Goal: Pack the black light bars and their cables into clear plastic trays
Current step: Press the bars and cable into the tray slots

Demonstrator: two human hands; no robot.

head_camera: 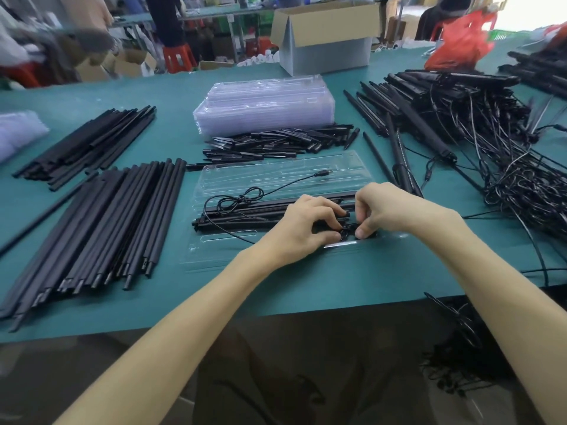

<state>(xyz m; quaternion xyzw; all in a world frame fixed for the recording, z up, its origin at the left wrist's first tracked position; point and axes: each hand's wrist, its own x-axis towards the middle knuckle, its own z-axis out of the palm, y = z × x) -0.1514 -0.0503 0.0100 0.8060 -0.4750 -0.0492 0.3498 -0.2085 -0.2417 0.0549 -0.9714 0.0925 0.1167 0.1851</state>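
An open clear plastic tray (276, 176) lies on the green table in front of me. Black light bars (245, 214) rest across its middle. A thin black cable (242, 197) loops over the bars, and its USB plug (323, 173) lies on the tray's far half. My left hand (302, 228) and my right hand (379, 207) meet at the right end of the bars. Both pinch a small coiled bit of cable (346, 231) against the tray. My fingers hide most of that coil.
A stack of clear trays (264, 102) stands behind, with short black pieces (276, 144) in front of it. Long black rods (101, 222) lie at the left in two piles. A heap of light bars with tangled cables (478, 133) fills the right. A cardboard box (325, 35) stands at the back.
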